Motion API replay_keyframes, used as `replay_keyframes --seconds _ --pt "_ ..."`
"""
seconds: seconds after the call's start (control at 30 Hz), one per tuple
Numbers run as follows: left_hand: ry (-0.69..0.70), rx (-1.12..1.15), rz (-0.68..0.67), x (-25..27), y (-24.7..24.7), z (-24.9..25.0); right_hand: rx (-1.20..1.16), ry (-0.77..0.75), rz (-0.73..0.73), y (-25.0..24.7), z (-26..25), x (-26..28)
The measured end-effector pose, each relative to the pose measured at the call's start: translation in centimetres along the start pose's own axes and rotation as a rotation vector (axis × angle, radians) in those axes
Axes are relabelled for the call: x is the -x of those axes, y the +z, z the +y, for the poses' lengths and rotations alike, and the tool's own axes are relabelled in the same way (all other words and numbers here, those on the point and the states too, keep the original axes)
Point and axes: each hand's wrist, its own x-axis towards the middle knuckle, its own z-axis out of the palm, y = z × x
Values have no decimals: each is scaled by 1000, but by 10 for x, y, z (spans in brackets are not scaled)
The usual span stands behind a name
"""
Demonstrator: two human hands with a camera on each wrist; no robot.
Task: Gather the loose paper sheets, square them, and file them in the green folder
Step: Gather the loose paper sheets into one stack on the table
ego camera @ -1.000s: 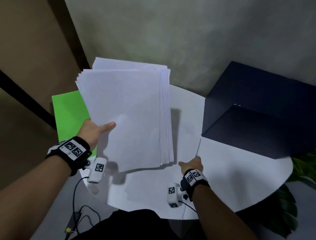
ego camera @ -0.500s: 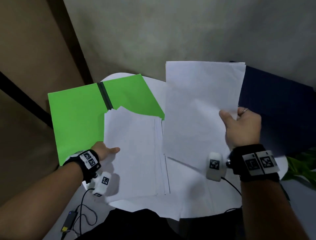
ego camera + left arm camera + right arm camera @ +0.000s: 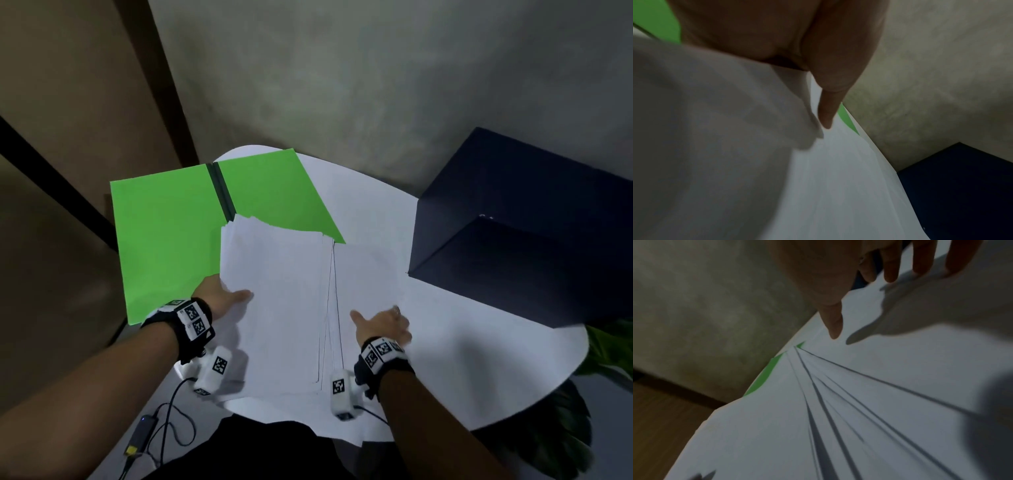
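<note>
Half a second before, my right hand (image 3: 382, 323) had held a single sheet up in the air; that sheet had since come down beside the stack, and the hand had dropped flat over it with fingers spread, gripping nothing; my left hand's hold had not changed.

From the left: the green folder (image 3: 171, 233) lay open on the worktop (image 3: 479, 342), its dark spine (image 3: 222, 192) running away from me; my left hand (image 3: 219, 298) kept its grip on the left edge of the paper stack (image 3: 277, 308), thumb on top, the other fingers hidden beneath; the stack's far end overlapped the folder's right leaf; its right edges were fanned and uneven, as the right wrist view showed plainly; a dark blue box (image 3: 520, 240) stood at the far right.

To square them well, I judged I should slide the loose sheet onto the stack, lift all together, and tap the long edge on the worktop.

I could read no writing on the sheets or the folder; only the square markers on my wrist bands showed.
</note>
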Motion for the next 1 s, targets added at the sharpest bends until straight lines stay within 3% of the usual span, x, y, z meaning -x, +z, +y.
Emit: replay_keyframes --seconds 0.2,0.33,0.57,0.77,0.87,1.0 --pt "63 -73 82 1 5 -1 -193 108 5 9 15 3" --pt "99 -39 77 -4 6 -6 -197 215 -60 2 19 2" --pt "109 12 60 -5 6 -8 -432 134 -227 -10 20 -6" --pt "83 7 61 -9 -2 -12 -282 -65 65 -34 26 -27" --pt "58 -11 57 -9 -3 -13 -51 -128 33 -32 27 -38" --pt "42 -19 62 -6 -2 -11 -232 -100 16 -30 24 -31"
